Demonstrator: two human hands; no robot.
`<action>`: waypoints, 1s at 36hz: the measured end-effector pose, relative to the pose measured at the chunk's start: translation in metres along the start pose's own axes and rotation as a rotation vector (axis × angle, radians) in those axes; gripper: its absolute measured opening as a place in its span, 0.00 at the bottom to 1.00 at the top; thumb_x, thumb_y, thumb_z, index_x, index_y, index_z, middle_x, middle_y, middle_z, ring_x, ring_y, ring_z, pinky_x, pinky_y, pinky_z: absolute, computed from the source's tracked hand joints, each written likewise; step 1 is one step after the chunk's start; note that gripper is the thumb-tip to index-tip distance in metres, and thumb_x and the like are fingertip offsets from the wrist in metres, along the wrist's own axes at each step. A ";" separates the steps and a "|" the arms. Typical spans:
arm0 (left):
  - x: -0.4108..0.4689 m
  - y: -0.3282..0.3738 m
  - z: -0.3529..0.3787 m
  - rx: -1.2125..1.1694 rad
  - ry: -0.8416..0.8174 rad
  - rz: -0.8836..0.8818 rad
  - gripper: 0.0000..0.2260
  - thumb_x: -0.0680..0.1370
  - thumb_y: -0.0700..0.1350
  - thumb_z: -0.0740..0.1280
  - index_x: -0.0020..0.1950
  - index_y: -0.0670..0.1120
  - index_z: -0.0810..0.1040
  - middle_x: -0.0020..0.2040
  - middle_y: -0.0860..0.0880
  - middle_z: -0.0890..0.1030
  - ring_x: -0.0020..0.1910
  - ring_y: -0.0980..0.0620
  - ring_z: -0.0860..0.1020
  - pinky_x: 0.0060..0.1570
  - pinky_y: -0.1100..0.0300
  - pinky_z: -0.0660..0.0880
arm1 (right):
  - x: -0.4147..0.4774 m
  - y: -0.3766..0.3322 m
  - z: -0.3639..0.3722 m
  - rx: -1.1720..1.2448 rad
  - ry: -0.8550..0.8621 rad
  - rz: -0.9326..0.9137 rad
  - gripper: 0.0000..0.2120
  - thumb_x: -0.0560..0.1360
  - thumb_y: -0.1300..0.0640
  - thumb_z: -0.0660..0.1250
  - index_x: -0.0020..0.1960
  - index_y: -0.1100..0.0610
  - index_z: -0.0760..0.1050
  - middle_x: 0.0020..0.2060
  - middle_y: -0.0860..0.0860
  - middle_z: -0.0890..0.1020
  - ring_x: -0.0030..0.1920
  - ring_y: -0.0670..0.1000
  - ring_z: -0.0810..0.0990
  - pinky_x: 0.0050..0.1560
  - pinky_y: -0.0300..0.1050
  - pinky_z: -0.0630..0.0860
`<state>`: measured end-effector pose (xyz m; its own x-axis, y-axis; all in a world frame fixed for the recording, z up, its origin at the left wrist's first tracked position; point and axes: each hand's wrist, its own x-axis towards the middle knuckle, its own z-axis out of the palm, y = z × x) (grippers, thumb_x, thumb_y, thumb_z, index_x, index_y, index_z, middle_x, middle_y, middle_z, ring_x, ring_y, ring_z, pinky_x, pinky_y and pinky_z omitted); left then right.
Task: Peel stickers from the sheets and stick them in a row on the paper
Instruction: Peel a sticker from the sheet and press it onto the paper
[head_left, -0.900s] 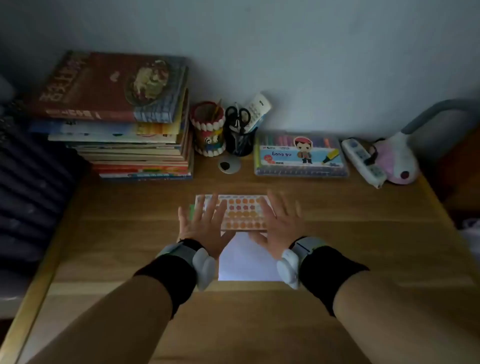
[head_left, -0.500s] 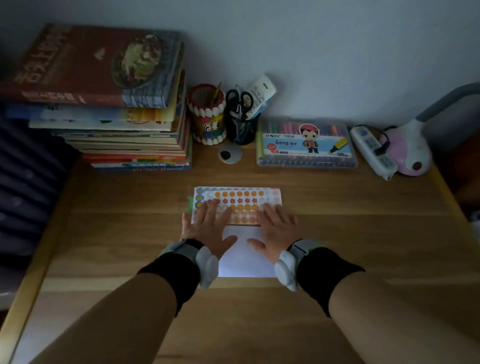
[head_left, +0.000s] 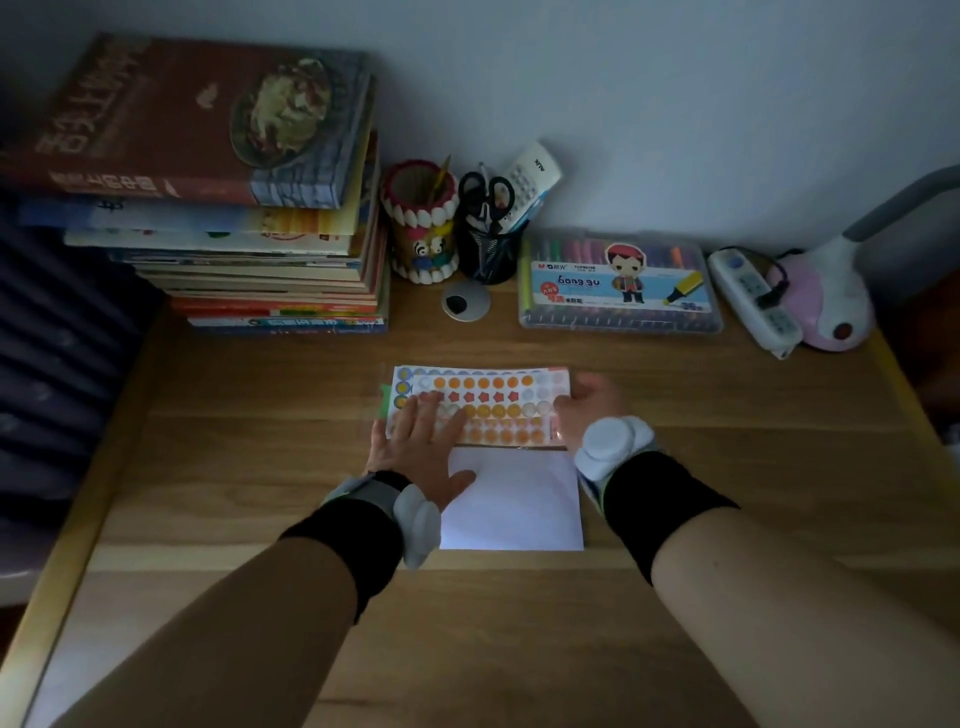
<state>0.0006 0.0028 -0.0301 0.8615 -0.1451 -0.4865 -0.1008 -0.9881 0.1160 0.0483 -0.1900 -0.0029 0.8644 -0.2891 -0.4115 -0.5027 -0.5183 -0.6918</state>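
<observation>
Bare hands (head_left: 422, 441): 2
White paper sheets (head_left: 514, 499): 1
Pen pots (head_left: 423, 234): 2
Clear plastic marker cases (head_left: 618, 291): 1
White power strips (head_left: 753, 301): 1

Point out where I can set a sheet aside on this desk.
Bare desk right of the sheets and paper, in front of the marker box. Another patch left of them, in front of the books. Crowded along the wall: cups, power strip, lamp.

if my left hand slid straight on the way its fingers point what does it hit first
Left hand lies flat on the sticker sheet, fingers aimed away, slightly right. Beyond the sheet: bare desk, then probably the round grey grommet, black mesh cup behind.
</observation>
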 end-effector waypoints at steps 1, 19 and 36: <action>0.000 -0.001 0.000 -0.007 0.003 -0.001 0.34 0.76 0.65 0.55 0.76 0.59 0.42 0.78 0.51 0.36 0.76 0.46 0.38 0.73 0.41 0.43 | 0.000 -0.002 -0.002 0.030 0.011 0.039 0.10 0.71 0.63 0.65 0.52 0.61 0.78 0.45 0.54 0.81 0.49 0.59 0.81 0.54 0.53 0.77; -0.017 0.008 -0.020 -1.734 0.010 -0.530 0.12 0.74 0.50 0.71 0.48 0.41 0.81 0.39 0.45 0.83 0.34 0.52 0.82 0.35 0.60 0.79 | -0.021 -0.020 -0.016 0.701 -0.169 0.268 0.12 0.72 0.75 0.61 0.40 0.60 0.73 0.46 0.63 0.78 0.38 0.58 0.79 0.45 0.57 0.79; -0.017 0.018 -0.026 -2.105 -0.060 -0.519 0.04 0.79 0.41 0.64 0.47 0.42 0.77 0.40 0.46 0.82 0.39 0.52 0.81 0.38 0.59 0.80 | -0.021 -0.008 -0.019 0.471 -0.119 0.291 0.08 0.73 0.64 0.67 0.35 0.63 0.74 0.43 0.71 0.78 0.33 0.57 0.71 0.31 0.40 0.66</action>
<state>-0.0028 -0.0118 0.0023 0.6072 0.0020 -0.7946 0.6574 0.5604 0.5037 0.0344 -0.1951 0.0223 0.6956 -0.2592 -0.6701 -0.6953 -0.0080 -0.7187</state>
